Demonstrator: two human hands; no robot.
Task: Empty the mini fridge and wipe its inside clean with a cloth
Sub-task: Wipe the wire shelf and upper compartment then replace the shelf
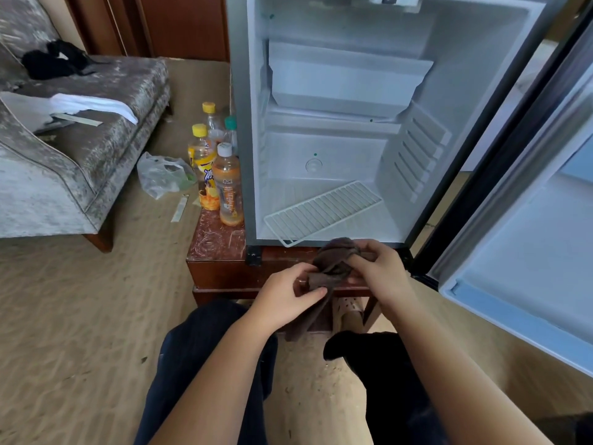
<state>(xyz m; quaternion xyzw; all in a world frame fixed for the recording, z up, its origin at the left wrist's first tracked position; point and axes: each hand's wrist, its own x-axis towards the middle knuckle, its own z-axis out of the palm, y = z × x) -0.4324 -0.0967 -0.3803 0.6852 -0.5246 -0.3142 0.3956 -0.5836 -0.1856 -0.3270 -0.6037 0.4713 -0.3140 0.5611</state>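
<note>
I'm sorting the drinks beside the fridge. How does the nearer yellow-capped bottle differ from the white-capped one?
The yellow-capped bottle has a yellow label with pale liquid above it; the white-capped bottle is orange throughout. The white-capped bottle stands nearer the camera, beside the fridge; the yellow-capped bottle sits behind it, further left. Both stand upright, capped, on the wooden table.

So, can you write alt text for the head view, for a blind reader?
The left hand and right hand hold a dark brown cloth before an open, emptied white mini fridge. A white wire shelf lies askew inside, and plastic drink bottles stand beside it.
</note>
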